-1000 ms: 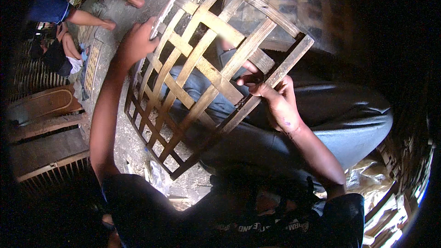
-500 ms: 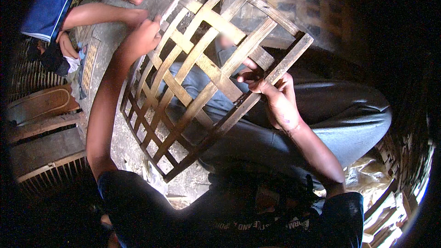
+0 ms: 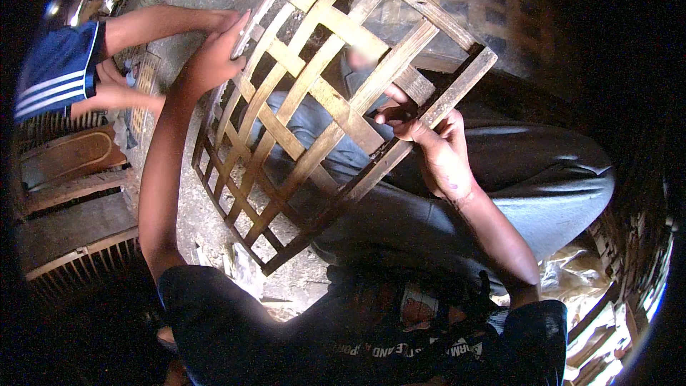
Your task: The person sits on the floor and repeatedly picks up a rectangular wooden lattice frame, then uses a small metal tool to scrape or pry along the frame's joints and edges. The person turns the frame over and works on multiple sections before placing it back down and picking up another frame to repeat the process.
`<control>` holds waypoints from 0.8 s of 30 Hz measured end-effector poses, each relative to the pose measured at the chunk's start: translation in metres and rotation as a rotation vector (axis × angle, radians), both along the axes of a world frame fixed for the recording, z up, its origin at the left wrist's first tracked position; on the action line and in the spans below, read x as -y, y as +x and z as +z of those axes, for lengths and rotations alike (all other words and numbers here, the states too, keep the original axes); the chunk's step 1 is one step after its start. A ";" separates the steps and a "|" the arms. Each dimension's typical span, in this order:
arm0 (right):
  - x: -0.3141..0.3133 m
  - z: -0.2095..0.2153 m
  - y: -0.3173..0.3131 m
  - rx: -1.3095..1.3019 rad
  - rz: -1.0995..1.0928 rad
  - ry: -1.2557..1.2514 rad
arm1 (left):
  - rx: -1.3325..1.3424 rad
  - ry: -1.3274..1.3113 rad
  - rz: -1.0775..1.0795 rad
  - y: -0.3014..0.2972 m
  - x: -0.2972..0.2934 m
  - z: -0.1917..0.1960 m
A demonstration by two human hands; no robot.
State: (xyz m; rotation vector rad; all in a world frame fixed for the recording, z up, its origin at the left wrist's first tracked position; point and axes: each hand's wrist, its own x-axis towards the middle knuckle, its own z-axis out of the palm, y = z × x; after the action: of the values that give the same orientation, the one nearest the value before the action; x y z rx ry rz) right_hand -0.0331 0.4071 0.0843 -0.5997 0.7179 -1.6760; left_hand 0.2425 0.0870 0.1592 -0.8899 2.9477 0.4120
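Note:
A lattice of woven bamboo strips stands tilted over my lap, its far edge high and its near corner low by my knee. My left hand grips the lattice's upper left edge strip. My right hand pinches a strip at the lattice's right edge, thumb and fingers closed around it. My grey trousers show under and to the right of the weave.
Another person in blue shorts sits at the upper left, their arm reaching toward the lattice's edge. Woven bamboo pieces lie stacked at the left. A finished woven panel stands behind. Bare concrete floor shows below the lattice.
The lattice has shifted slightly toward me and the left. My left hand slid along its upper left edge. My right hand keeps its pinch on the right edge strip.

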 end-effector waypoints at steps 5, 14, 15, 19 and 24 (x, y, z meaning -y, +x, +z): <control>-0.001 -0.001 -0.001 -0.015 -0.006 0.039 | 0.263 -0.211 0.192 -0.020 -0.024 0.011; 0.004 0.007 0.002 0.036 0.001 0.039 | 0.014 0.329 0.214 0.032 0.014 0.018; 0.003 0.007 0.002 0.039 -0.002 0.050 | 0.019 0.294 0.191 0.045 0.011 0.018; 0.002 -0.009 0.000 -0.024 -0.025 0.069 | -0.014 0.208 0.262 0.070 -0.034 0.005; 0.004 0.001 -0.001 -0.019 -0.023 0.071 | 0.323 -0.193 0.452 0.062 -0.067 0.015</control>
State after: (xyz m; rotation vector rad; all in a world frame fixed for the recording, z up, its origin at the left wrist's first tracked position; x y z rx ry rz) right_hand -0.0341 0.4029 0.0851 -0.5596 0.7967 -1.6605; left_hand 0.3041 0.1540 0.1740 -1.4923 2.5087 -0.0154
